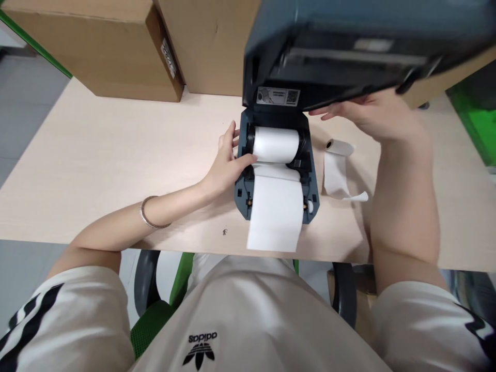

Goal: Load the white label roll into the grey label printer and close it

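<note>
A dark label printer (312, 178) stands open on the table, its large lid (329, 31) raised toward the camera. Inside lies a white paper roll (277, 144), with a paper strip (276, 212) running out over the front and past the table edge. My left hand (228, 157) grips the printer's left side, thumb over the rim beside the roll and fingers outside. At the lid's right lower edge, my right hand (372, 113) holds on, partly hidden behind it. A smaller, partly unrolled paper roll (341, 148) rests to the right of the printer.
Cardboard boxes (89, 51) stand along the back of the pale wooden table (96, 155). A green chair (153, 323) with dark armrests is below the front edge. A small dark mark (225, 232) shows near that edge.
</note>
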A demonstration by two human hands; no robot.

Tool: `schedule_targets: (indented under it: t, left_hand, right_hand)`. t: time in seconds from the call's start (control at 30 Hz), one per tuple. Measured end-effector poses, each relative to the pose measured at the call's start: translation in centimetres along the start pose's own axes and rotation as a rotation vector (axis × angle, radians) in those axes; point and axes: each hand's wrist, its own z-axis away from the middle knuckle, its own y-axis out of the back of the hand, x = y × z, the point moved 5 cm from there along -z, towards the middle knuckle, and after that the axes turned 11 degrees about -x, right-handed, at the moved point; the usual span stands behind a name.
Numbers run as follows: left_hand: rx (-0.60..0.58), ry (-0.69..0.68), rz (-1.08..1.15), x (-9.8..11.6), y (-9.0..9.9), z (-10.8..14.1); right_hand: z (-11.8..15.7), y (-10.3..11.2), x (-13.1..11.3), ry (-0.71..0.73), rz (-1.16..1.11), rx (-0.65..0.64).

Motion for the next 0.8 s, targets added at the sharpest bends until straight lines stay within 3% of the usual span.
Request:
schedule_targets:
  t: [0.2, 0.43, 0.53, 0.63, 0.7, 0.8]
  left_hand:
    - [0.002, -0.037, 0.003, 0.0, 0.3, 0.1]
    - [0.002, -0.106, -0.011, -0.2, 0.2, 0.4]
    - [0.019, -0.109, -0.034, -0.3, 0.3, 0.5]
    - [0.018, -0.113, -0.057, -0.3, 0.4, 0.4]
    - [0.009, -0.118, -0.073, -0.4, 0.4, 0.2]
    - [-0.002, -0.133, -0.099, -0.3, 0.4, 0.0]
  right_hand:
    - [-1.6, -1.8, 0.8, -0.021, 0.029, 0.153]
    - [-2.4, -2.7, 1.3, -0.105, 0.104, 0.22]
    - [-1.3, -2.0, 0.1, -0.156, 0.172, 0.279]
    - [0.6, -1.9, -2.7, -0.164, 0.372, 0.316]
    - [1.6, -3.2, -5.0, -0.051, 0.535, 0.209]
    - [2.2, -7.0, -6.7, 0.181, 0.692, -0.088]
